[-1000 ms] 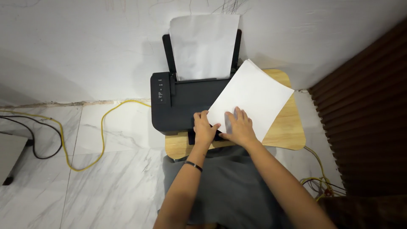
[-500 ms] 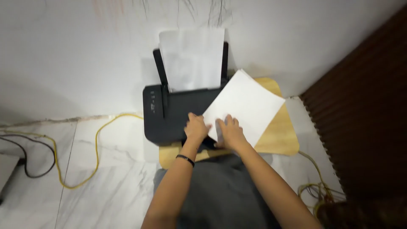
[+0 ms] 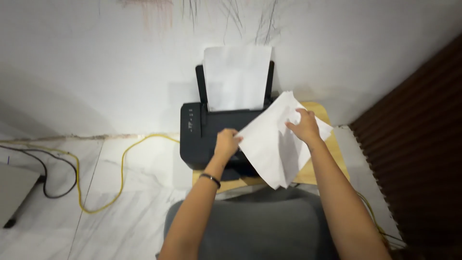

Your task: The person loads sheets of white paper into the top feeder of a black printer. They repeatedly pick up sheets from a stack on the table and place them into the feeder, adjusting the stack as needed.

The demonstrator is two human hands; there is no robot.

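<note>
The black printer [image 3: 211,132] fills the left of the small wooden table [image 3: 321,110], its upright paper tray [image 3: 237,77] backed against the white wall, so nothing passes behind. The lifted sheets of paper [image 3: 274,144] cover the table's middle. A dark ribbed panel [image 3: 414,125] closes the right. Open marble floor lies left, crossed only by a yellow cable [image 3: 115,168].
</note>
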